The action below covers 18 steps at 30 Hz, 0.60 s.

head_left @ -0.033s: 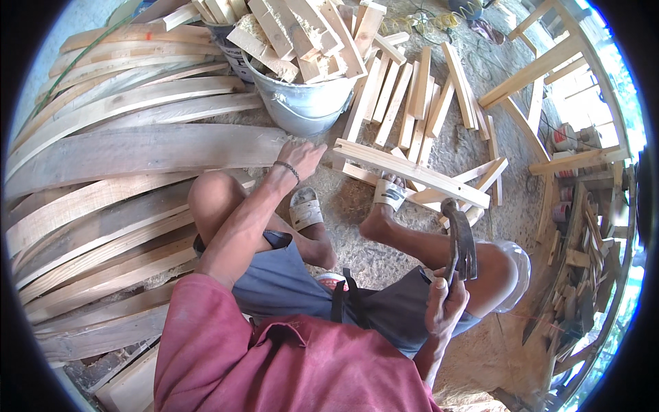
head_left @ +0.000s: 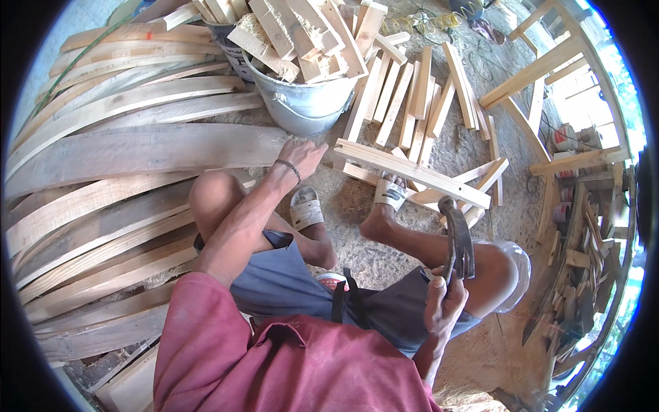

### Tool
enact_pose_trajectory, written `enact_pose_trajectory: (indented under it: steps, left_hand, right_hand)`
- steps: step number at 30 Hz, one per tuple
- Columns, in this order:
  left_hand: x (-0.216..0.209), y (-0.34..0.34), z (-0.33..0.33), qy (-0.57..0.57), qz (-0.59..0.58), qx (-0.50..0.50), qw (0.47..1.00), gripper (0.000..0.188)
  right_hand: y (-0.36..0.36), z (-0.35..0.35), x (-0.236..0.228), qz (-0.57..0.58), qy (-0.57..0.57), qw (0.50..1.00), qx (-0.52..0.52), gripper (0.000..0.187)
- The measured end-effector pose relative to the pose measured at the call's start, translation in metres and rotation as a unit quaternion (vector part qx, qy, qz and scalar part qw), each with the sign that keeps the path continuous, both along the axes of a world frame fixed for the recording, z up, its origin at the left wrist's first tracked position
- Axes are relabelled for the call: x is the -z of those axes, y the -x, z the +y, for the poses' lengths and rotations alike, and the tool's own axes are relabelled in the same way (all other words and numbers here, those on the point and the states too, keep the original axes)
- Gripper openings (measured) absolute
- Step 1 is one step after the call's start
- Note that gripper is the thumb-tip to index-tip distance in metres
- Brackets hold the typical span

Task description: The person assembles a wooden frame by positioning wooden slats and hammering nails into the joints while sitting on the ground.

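Note:
My right hand [head_left: 445, 305] grips a claw hammer [head_left: 460, 237] by its handle, near my right knee. The dark hammer head is raised close to the right end of a light wooden frame piece [head_left: 412, 170], which lies across other strips by my right foot. My left hand [head_left: 302, 159] is closed, thumb and fingers pressed together, just off the left end of that piece. Whatever is between those fingers is too small to make out. Close beyond my left hand stands a grey-white bucket [head_left: 302, 110] filled with wood offcuts [head_left: 295, 31].
Long curved planks [head_left: 144, 147] are stacked along the left. Several narrow wooden strips [head_left: 395, 96] lie on the floor ahead. A wooden frame [head_left: 535, 72] stands at the right, with paint cans [head_left: 564, 137] and scrap wood [head_left: 576, 288] beyond it. My sandalled feet [head_left: 390, 196] rest between these.
The hammer in my right hand has shifted very slightly to the left. Otherwise nothing visibly differs.

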<state>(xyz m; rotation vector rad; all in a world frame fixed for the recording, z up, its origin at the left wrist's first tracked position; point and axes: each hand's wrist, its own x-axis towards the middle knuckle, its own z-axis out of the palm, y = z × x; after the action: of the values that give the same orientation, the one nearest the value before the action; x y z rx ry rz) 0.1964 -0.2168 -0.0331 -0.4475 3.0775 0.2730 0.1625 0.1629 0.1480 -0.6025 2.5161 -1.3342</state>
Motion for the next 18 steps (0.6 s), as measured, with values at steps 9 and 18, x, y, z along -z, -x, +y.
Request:
enact_pose_trajectory:
  steps: [9, 18]
  left_hand:
    - [-0.001, 0.015, -0.007, 0.084, -0.058, 0.059, 0.993, 0.014]
    - [0.015, 0.018, -0.002, 0.153, -0.053, 0.052, 0.985, 0.013]
  right_hand:
    - [0.021, -0.045, 0.020, -0.131, 0.019, 0.988, -0.076, 0.039]
    - [0.050, -0.112, 0.046, -0.099, -0.036, 0.985, -0.134, 0.041]
